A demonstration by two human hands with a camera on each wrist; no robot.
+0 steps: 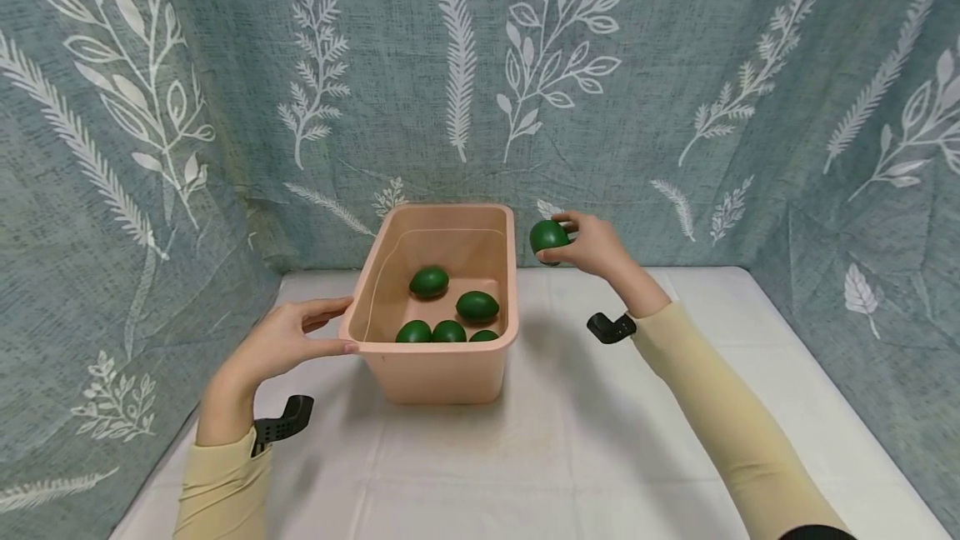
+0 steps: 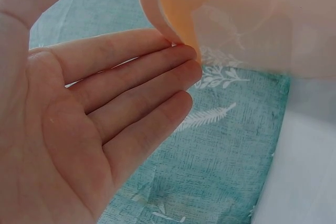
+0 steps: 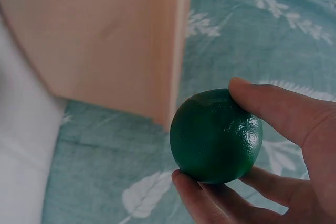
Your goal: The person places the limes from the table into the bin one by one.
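A peach-coloured plastic bin [image 1: 442,375] stands on the white cloth with several glossy dark green, lime-shaped fruits [image 1: 429,282] lying on its floor. At its near left corner is my left hand [image 1: 292,340], its long fingers straight and touching the rim [image 2: 157,3]; in the head view the thumb lies along the front rim. To the right of the bin, above rim height, my right hand [image 1: 588,247] holds one more green fruit [image 3: 215,136] between thumb and fingertips. The fruit is apart from the bin wall [image 3: 94,35].
A white cloth [image 1: 480,473] covers the table. Teal fabric [image 1: 390,90] with white leaf prints hangs behind it and at both sides. Each wrist wears a black camera mount [image 1: 611,328].
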